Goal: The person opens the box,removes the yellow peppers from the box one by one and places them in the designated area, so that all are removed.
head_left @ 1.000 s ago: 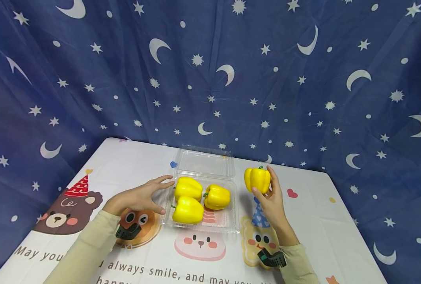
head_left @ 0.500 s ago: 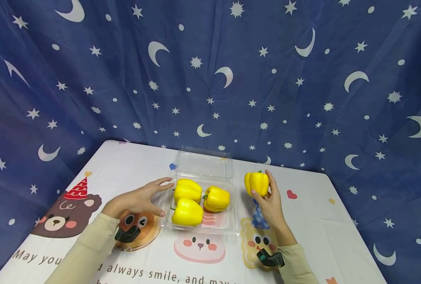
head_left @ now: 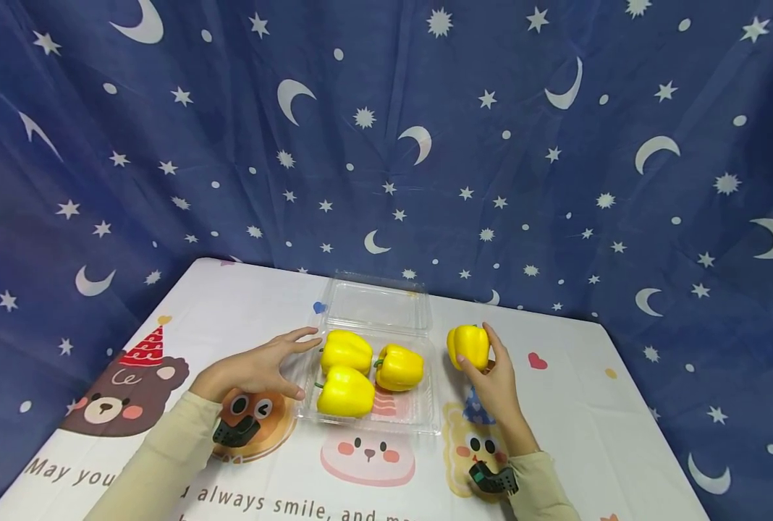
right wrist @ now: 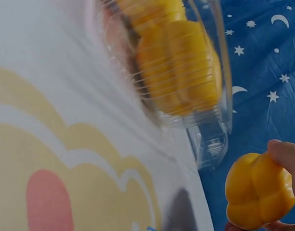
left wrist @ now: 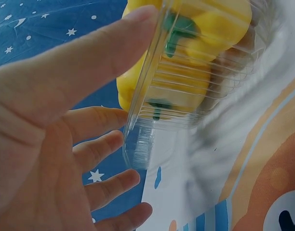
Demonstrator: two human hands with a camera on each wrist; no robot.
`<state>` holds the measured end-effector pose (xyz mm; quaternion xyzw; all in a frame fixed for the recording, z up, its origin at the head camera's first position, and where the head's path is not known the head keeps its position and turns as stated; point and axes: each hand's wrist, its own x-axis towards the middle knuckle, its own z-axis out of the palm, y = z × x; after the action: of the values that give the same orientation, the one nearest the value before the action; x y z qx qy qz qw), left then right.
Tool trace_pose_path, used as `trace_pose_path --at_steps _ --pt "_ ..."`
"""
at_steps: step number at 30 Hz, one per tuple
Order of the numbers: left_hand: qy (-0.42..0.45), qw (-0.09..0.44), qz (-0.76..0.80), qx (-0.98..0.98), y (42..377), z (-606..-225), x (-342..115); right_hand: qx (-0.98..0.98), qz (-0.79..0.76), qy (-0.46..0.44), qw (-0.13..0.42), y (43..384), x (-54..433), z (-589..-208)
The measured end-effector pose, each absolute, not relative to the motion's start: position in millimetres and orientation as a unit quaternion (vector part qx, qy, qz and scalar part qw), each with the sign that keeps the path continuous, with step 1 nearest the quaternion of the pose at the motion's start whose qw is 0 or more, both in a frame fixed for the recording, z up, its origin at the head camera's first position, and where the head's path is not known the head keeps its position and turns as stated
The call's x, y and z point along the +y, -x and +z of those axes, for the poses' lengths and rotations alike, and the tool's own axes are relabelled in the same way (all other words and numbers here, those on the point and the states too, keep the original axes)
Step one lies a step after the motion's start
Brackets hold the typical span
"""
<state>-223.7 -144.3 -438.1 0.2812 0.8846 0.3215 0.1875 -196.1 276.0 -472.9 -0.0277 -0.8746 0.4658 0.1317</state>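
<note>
Grips a yellow bell pepper [head_left: 467, 346] in the right hand [head_left: 496, 382], right of lower centre; spreads the left hand [head_left: 258, 370], holding nothing, beside a clear plastic clamshell [head_left: 419, 411] with three more peppers [head_left: 401, 369], lower centre. Might drop the gripped one through a slip on glossy skin.

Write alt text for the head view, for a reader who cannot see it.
A person's right fingers hold a yellow pepper beside an open clear box holding three more peppers. The left fingers spread at the box's opposite side; blue starry cloth hangs behind.
</note>
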Motion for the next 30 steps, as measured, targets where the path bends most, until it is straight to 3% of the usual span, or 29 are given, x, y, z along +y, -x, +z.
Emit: trace_pose_path --at_steps 30 --pt "-0.279 0.188 0.319 0.886 222.8 -436.0 -144.3 -0.950 0.287 0.060 0.105 195.1 268.9 -491.1"
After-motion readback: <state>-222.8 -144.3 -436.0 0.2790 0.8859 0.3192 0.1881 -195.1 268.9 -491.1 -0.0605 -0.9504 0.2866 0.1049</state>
